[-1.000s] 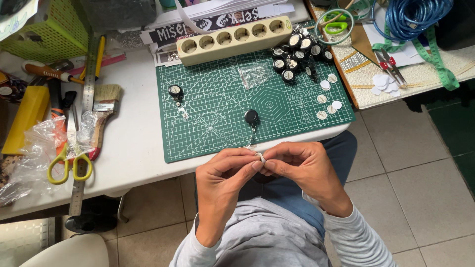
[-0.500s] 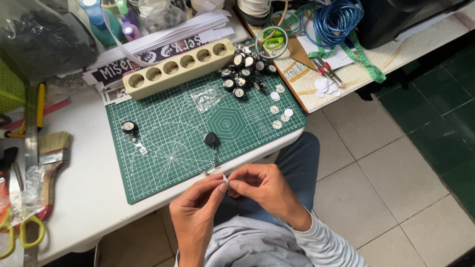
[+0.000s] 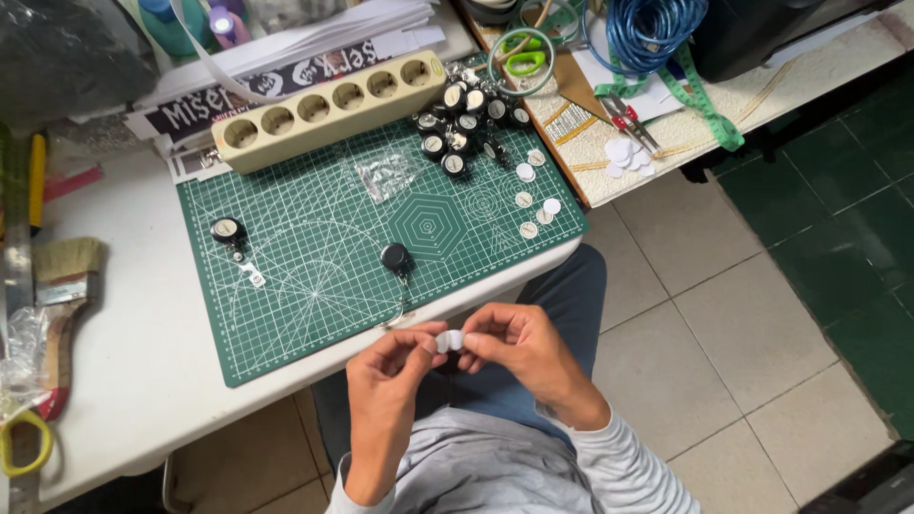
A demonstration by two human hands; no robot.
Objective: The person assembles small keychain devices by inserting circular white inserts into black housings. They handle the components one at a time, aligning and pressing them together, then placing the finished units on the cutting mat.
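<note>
Your left hand [image 3: 395, 366] and right hand [image 3: 519, 343] fingers pinch small white round disc [image 3: 450, 340] together, near desk [image 3: 133, 371] edge, near black round badge reel [image 3: 395, 258] on green cutting mat [image 3: 314, 276]. Step: handling disc.

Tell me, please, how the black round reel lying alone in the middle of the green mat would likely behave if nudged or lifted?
The black reel lies flat on the green mat, so it would probably slide rather than roll. It looks small, so likely light. Its thin strap trails toward the mat's edge and would probably dangle limply if lifted.
</note>
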